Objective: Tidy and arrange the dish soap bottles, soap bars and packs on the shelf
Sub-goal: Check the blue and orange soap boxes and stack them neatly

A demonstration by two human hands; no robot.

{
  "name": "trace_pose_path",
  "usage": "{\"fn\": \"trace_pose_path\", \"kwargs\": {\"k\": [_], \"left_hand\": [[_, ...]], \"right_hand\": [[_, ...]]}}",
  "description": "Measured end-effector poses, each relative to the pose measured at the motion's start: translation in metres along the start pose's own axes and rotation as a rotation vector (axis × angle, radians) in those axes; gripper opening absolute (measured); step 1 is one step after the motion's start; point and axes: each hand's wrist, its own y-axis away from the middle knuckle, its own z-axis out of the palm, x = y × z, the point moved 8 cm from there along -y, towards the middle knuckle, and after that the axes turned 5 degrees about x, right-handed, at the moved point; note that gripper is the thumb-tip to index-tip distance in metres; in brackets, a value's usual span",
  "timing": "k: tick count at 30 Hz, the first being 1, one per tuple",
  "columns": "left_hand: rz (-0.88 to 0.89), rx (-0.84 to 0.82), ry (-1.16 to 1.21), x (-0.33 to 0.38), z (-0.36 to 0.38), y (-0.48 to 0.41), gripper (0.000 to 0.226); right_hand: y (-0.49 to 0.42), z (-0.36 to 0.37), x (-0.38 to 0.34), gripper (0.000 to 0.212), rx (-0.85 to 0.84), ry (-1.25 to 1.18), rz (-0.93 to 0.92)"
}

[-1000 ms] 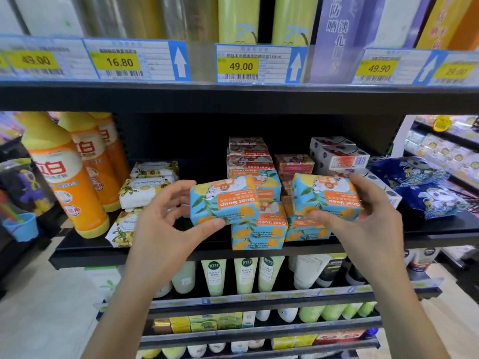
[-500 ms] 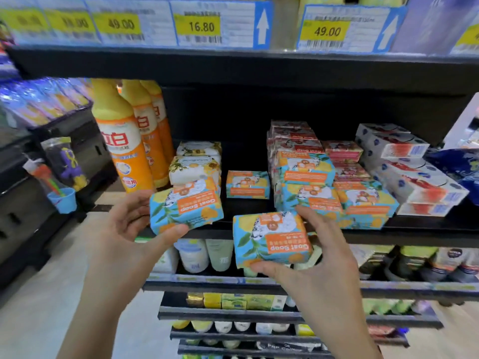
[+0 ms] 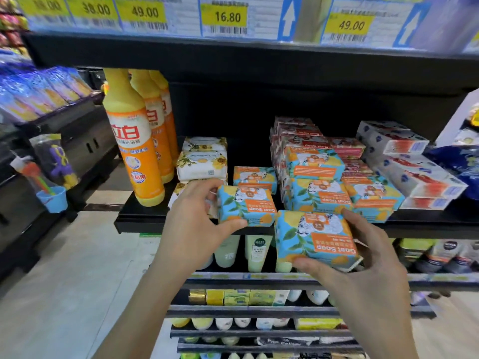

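A person holds two Goat Soap boxes at the front of a shop shelf (image 3: 145, 218).

The left hand (image 3: 191, 224) pinches the first soap box (image 3: 246, 207) between thumb and fingers at the shelf's front edge, its long side running across the shelf, just ahead of a lone matching box (image 3: 255, 177). The right hand (image 3: 363, 268) grips the second soap box (image 3: 316, 239) lower, out in front of the shelf. The gap between the white soap packs (image 3: 202, 164) and the Goat Soap stack (image 3: 315, 167) lies straight behind the first box, so the left hand seems nearer.
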Motion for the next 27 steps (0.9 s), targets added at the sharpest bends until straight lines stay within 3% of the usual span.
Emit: {"fn": "trace_pose_path", "kwargs": {"k": [5,7,8,10,12,13,14,16,17,20,22,24,25,27], "left_hand": [[0.086,-0.067,-0.108,0.004,0.03,-0.011,0.081],[0.115,-0.077,-0.187,0.001,0.037,-0.013,0.084],[0.147,-0.065,-0.249,0.002,0.038,-0.014,0.085],[0.207,-0.03,-0.344,0.004,0.039,-0.015,0.085],[0.235,-0.027,-0.412,0.002,0.043,-0.016,0.086],[0.246,-0.03,-0.443,0.0,0.045,-0.017,0.086],[0.253,-0.03,-0.465,-0.002,0.047,-0.017,0.086],[0.271,-0.014,-0.468,-0.004,0.047,-0.016,0.086],[0.279,0.001,-0.446,-0.004,0.046,-0.015,0.084],[0.304,0.061,-0.34,-0.002,0.04,-0.011,0.067],[0.346,0.084,-0.304,0.0,0.04,-0.008,0.053],[0.381,0.1,-0.294,0.002,0.042,-0.008,0.044],[0.393,0.107,-0.305,0.003,0.042,-0.009,0.041],[0.414,0.121,-0.358,0.007,0.043,-0.012,0.038]], "right_hand": [[-0.004,0.001,0.024,0.092,-0.053,0.007,-0.029],[0.005,0.015,0.047,0.096,-0.35,0.125,0.024],[0.003,0.022,0.053,0.096,-0.393,0.13,0.024],[-0.009,0.005,0.035,0.093,-0.117,0.05,-0.028],[-0.008,0.002,0.06,0.096,-0.054,-0.044,0.029],[0.021,-0.008,0.077,0.095,-0.171,0.063,0.04],[0.004,0.002,0.14,0.094,-0.259,0.057,0.163],[-0.004,0.008,0.179,0.086,-0.318,0.049,0.185],[0.002,-0.001,0.147,0.079,-0.255,0.104,0.091],[0.017,-0.012,0.0,0.095,-0.041,0.032,-0.081],[0.011,-0.004,0.005,0.093,-0.063,-0.037,-0.071],[0.008,0.002,0.018,0.097,-0.055,0.056,-0.124],[0.004,0.01,0.034,0.096,-0.087,0.053,-0.095],[0.019,0.034,0.057,0.081,-0.409,0.085,-0.026]]}}
